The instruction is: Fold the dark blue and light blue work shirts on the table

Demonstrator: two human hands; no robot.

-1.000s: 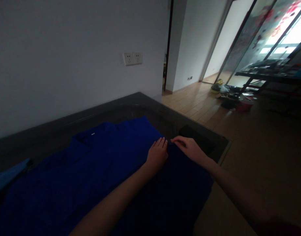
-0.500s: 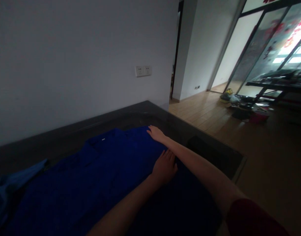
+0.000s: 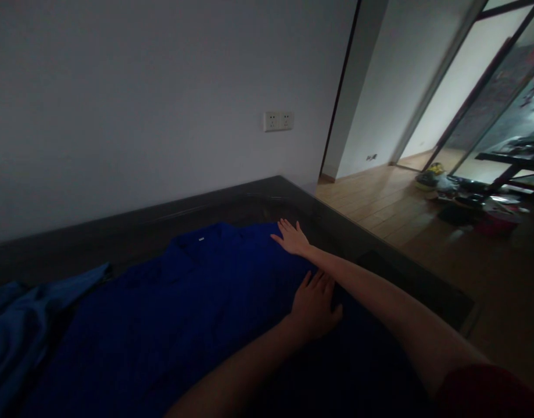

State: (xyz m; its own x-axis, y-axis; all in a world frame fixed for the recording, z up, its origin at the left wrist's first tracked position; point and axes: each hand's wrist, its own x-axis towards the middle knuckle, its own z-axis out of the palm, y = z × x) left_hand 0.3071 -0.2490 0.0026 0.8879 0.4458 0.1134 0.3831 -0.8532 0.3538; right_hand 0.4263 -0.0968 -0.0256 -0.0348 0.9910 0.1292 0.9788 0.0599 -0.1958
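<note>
Royal-blue, collared cloth shirt laid out on a dark grey, smooth-topped table, collar toward the pale, plain wall. Small white rectangular label shows inside the collar. Near side of the shirt sinks into shadow; can't read its folds from here.

Person's bare right hand: fingers spread, thumb out, nothing pinched, lying palm down at the shirt's far right corner by the table's dark top. Bare left hand: nearer the person, palm down on the shirt, fingers a little apart, thumb off to the right; no pinch that I can see, though fingertips are dim. Right forearm passes just beyond the left fingertips; dark red fabric sleeve at its upper end.

Lighter blue, crumpled cloth beside the shirt, at left. Double white plastic wall socket above the table. Past the table's right edge: light brown plank floor, mixed clutter on it, too small to sort.
</note>
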